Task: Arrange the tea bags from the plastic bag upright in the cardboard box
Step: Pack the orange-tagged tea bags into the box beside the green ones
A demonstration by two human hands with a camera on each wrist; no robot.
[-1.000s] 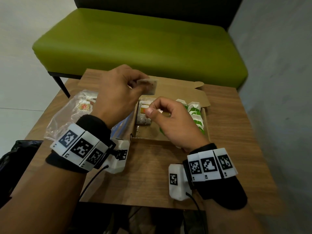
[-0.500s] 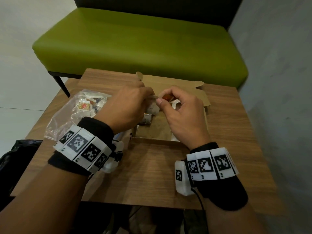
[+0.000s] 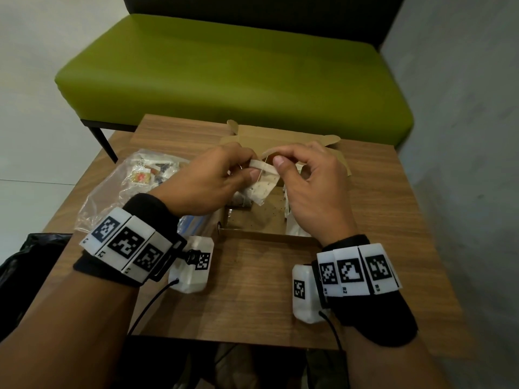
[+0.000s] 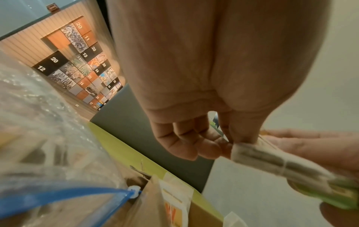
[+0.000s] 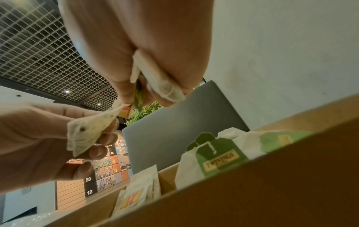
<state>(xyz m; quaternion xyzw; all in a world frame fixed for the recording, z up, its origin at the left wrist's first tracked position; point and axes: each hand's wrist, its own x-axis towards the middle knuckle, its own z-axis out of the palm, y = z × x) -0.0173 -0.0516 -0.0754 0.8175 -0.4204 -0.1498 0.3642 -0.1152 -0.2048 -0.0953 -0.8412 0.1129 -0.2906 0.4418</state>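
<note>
An open cardboard box (image 3: pixel 266 234) sits mid-table, with green-tagged tea bags (image 5: pixel 219 155) upright at its right and orange-labelled ones (image 5: pixel 136 198) at its left. Just above the box hangs a white speckled tea bag (image 3: pixel 262 189). My left hand (image 3: pixel 251 168) pinches its left top corner; the same tea bag (image 4: pixel 262 159) shows beside my left hand (image 4: pixel 227 144) in the left wrist view. My right hand (image 3: pixel 276 161) pinches its other end. In the right wrist view my right hand (image 5: pixel 139 92) grips a green tag (image 5: pixel 139 98) and a white pouch (image 5: pixel 161 83). The clear plastic bag (image 3: pixel 134 186) holding more tea bags lies left of the box.
The box lid (image 3: pixel 280 138) lies folded back toward a green bench (image 3: pixel 230 71). The wooden table (image 3: pixel 252 290) shows bare wood in front of the box. A grey wall (image 3: pixel 463 136) stands close on the right, and a black bag (image 3: pixel 25 262) sits below the table's left edge.
My left hand came down from holding the tea bag high. My right hand rose from inside the box to meet it, and both now pinch the tea bag over the box.
</note>
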